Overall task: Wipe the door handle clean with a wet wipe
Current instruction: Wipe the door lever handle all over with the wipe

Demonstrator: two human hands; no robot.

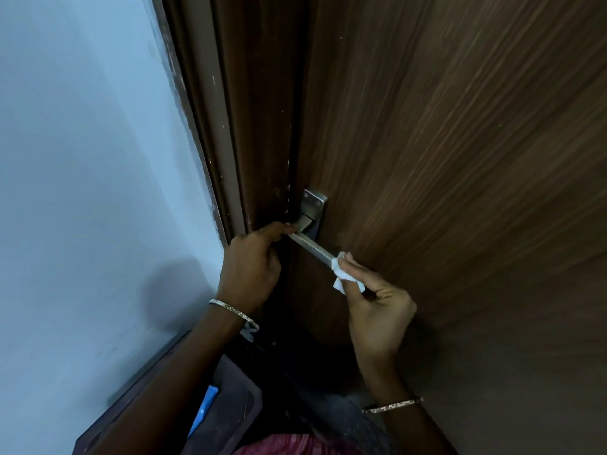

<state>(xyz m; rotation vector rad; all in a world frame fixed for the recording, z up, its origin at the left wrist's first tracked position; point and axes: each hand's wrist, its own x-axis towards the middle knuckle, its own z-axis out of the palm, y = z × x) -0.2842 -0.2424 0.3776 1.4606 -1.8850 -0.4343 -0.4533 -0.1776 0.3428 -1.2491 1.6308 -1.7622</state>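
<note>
Your left hand (253, 257) pinches the door handle (312, 246) near its pivot, at centre frame on the brown door (443, 142). Your right hand (377, 310), lower right of it, clamps a folded wet wipe (341, 274) around the lever's free end; the tip itself seems covered. Bangles (235, 313) circle both wrists.
</note>
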